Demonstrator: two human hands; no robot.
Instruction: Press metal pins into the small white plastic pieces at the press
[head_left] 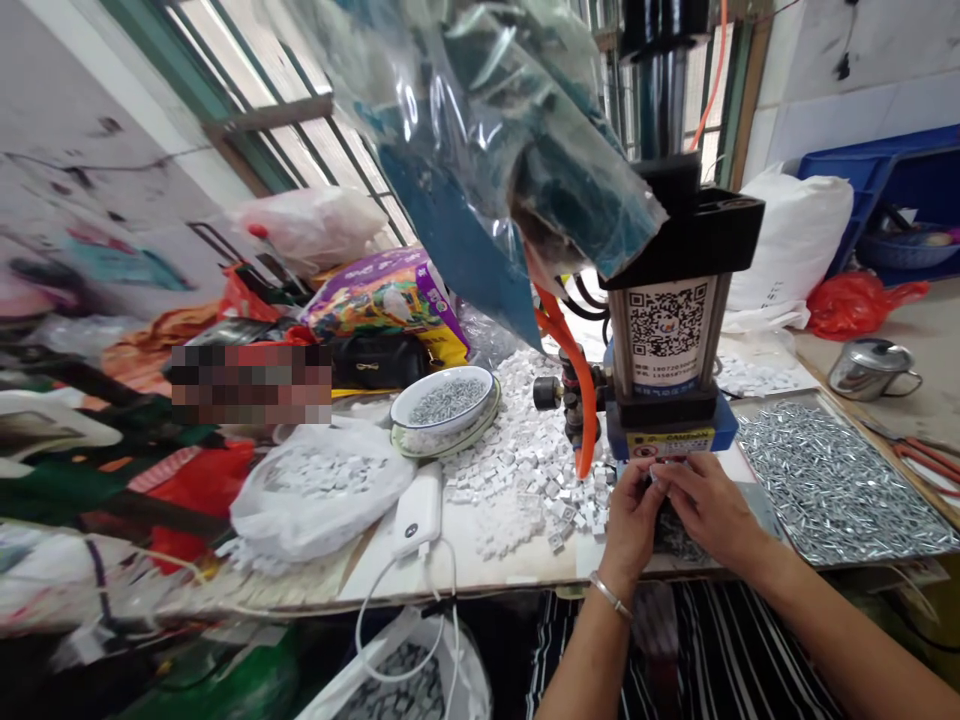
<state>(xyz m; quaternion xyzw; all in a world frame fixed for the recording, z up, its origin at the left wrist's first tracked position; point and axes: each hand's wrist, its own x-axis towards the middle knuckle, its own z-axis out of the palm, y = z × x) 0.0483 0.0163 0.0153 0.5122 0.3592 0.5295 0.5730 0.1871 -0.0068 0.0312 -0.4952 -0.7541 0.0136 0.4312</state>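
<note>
At the hands, the left hand (634, 520) and the right hand (709, 510) sit close together, fingers curled inward, fingertips meeting just in front of the blue base of one pneumatic press (667, 330). Whether they grip a small piece cannot be told. One small heap of metal pins (675, 535) lies directly beneath them.

Left of the hands lies one loose spread of white plastic cubes (525, 470), too many to count. Beyond it are one white power bank (418, 510) and one plastic bag of white cubes (319, 490), with one bowl of screws (442, 400) farther ahead. Just beside the right hand lies one metal tray of pins (832, 480), likewise uncountable.

The front edge of the workbench (465, 585) runs just below the hands. The press stands directly ahead, so open room lies mainly to the left, over the cubes.
</note>
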